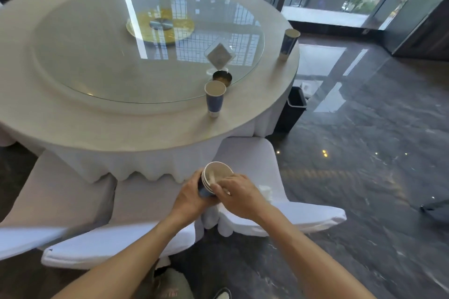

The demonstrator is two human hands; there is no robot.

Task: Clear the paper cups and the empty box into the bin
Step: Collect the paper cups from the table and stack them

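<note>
Below the table edge, at about six o'clock in the view, both hands meet on a stack (217, 175) of nested paper cups. The left hand (190, 198) wraps around the blue side of the stack and grips it. The right hand (239, 195) lies over the rim at the stack's four o'clock, its fingers (220, 188) curled onto the lip. A pale flat bit shows inside the top cup, but I cannot tell what it is. The stack tilts, mouth turned toward twelve o'clock.

Under the hands stand two white-covered chairs: one chair (262, 167) directly beneath the stack and another (73, 192) at nine o'clock from it, both pushed close to the draped table (145, 126).

On the table's rim, at twelve o'clock from the hands, a single blue cup (214, 98) stands upright and looks empty. Just beyond it, on the edge of the glass turntable (109, 56), sits a small dark round dish (222, 77), and behind that a tilted square card holder (220, 55). A second blue cup (288, 43) stands upright at the table's far right edge, at about one o'clock, well apart from the first.

A dark bin (292, 110) stands on the polished floor (364, 153) beside the table skirt, at two o'clock from the hands, partly hidden by the tabletop. No box is seen.
</note>
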